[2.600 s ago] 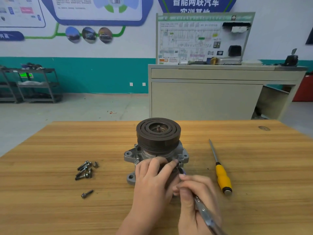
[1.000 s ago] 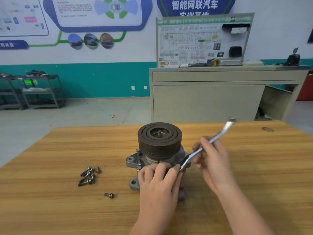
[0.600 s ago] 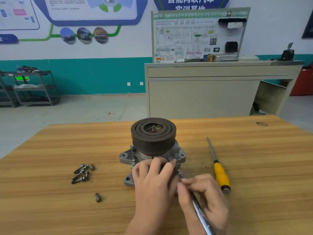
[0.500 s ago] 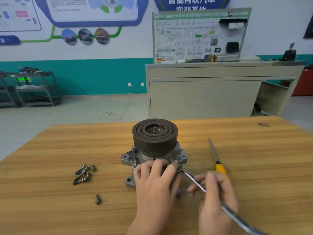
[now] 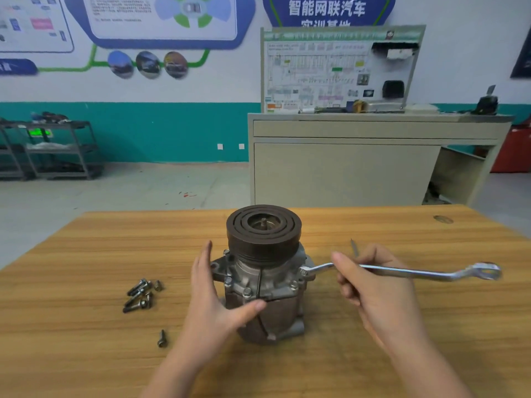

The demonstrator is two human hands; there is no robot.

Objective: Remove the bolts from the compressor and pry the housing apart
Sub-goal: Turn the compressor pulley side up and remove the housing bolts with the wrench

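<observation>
The compressor (image 5: pixel 265 282) stands upright mid-table, its dark grooved pulley (image 5: pixel 263 229) on top and several bolts still in its silver flange. My left hand (image 5: pixel 212 300) lies flat against its left side, fingers straight, thumb on the front seam. My right hand (image 5: pixel 373 285) grips a silver ring wrench (image 5: pixel 416 272) that runs level to the right, its near end on a flange bolt (image 5: pixel 303 272) at the compressor's right side. Several removed bolts (image 5: pixel 139 294) lie in a heap to the left, and one more bolt (image 5: pixel 161 338) lies alone nearer me.
A screwdriver tip (image 5: pixel 354 247) pokes out behind my right hand; its handle is hidden. The wooden table (image 5: pixel 86 254) spreads wide on both sides. Beyond it stand a beige cabinet (image 5: pixel 344 168) and a metal shelf rack (image 5: pixel 51 150).
My right hand swung the wrench from pointing toward me to level on the right. My left hand came off the front of the compressor and opened against its left side.
</observation>
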